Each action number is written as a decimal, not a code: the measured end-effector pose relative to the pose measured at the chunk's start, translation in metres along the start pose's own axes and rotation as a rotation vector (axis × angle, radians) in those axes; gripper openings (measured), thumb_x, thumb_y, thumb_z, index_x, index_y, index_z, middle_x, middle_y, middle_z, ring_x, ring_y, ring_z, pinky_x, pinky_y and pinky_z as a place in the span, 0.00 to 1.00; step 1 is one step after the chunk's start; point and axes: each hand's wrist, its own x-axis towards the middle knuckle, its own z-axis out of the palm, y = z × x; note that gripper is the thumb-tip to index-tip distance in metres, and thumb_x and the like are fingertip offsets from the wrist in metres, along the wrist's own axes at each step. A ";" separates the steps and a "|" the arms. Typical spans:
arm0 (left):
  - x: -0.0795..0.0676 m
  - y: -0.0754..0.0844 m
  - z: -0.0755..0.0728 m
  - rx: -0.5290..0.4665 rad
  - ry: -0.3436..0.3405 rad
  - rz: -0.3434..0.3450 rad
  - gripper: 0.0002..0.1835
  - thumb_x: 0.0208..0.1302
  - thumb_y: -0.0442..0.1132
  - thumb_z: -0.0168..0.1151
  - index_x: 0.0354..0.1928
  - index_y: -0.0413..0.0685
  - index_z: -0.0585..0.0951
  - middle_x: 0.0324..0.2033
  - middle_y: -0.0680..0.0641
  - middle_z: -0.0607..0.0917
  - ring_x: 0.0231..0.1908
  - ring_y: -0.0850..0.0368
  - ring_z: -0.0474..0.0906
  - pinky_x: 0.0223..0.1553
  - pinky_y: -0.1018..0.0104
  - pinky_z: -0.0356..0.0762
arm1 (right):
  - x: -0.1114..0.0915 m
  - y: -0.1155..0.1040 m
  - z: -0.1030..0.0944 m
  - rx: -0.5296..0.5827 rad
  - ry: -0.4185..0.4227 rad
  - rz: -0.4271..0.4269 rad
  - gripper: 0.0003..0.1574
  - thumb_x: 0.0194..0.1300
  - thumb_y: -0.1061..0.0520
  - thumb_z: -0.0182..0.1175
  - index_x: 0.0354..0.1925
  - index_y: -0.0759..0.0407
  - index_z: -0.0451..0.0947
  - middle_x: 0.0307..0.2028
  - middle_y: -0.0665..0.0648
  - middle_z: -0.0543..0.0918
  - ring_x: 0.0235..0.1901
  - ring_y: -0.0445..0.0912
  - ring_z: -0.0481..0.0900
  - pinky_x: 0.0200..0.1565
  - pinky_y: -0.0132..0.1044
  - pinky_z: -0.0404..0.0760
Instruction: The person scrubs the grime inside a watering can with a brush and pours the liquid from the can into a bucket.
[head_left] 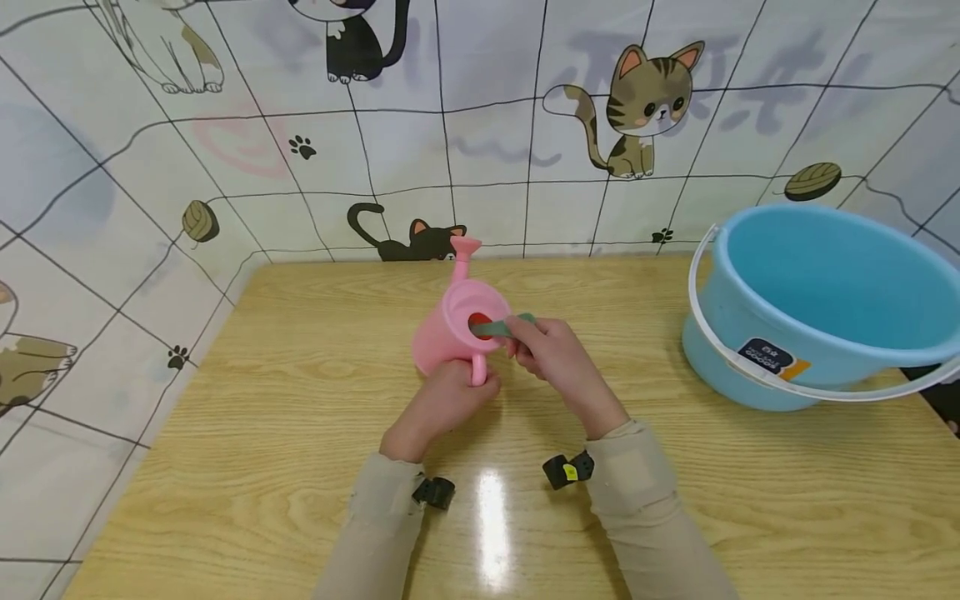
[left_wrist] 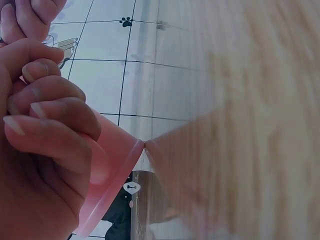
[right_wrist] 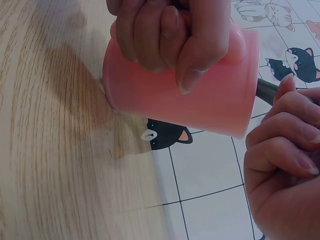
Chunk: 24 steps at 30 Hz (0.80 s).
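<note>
A pink watering can (head_left: 432, 343) is tilted at the middle of the table, its mouth facing back toward me and its spout pointing to the wall. My left hand (head_left: 450, 398) grips its handle, fingers curled round it. From the right, my right hand (head_left: 558, 358) pinches a slim dark green handle (head_left: 497, 328). The far end of that handle reaches into the can's mouth, where something red (head_left: 478, 320) shows; I cannot tell what kind of tool it is. In the right wrist view, the green shaft (right_wrist: 267, 91) enters past the can's rim.
A large light blue bucket (head_left: 750, 367) with a white handle (head_left: 699, 304) stands at the table's right. Behind the wooden table (head_left: 285, 433) hangs a white cloth (head_left: 495, 150) with a grid and cat prints. A similar cloth runs along the left side.
</note>
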 end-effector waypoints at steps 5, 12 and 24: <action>-0.001 -0.001 0.000 -0.007 -0.006 -0.006 0.17 0.56 0.39 0.53 0.13 0.50 0.63 0.11 0.57 0.57 0.12 0.64 0.52 0.15 0.71 0.53 | 0.000 -0.001 -0.002 0.025 0.018 0.008 0.31 0.61 0.37 0.49 0.26 0.64 0.72 0.11 0.52 0.58 0.13 0.43 0.52 0.17 0.32 0.52; -0.001 -0.001 -0.001 -0.010 -0.005 -0.018 0.18 0.57 0.42 0.53 0.12 0.49 0.63 0.11 0.56 0.58 0.12 0.63 0.53 0.15 0.70 0.53 | 0.000 -0.002 -0.010 0.054 0.028 -0.031 0.29 0.66 0.43 0.45 0.25 0.68 0.70 0.10 0.52 0.57 0.12 0.44 0.51 0.16 0.34 0.52; 0.000 -0.002 -0.001 -0.012 -0.002 -0.031 0.19 0.57 0.43 0.53 0.12 0.49 0.63 0.10 0.56 0.58 0.12 0.63 0.53 0.15 0.70 0.53 | 0.001 0.002 -0.009 0.049 0.019 -0.035 0.31 0.64 0.38 0.45 0.24 0.65 0.70 0.11 0.52 0.58 0.12 0.44 0.51 0.16 0.33 0.52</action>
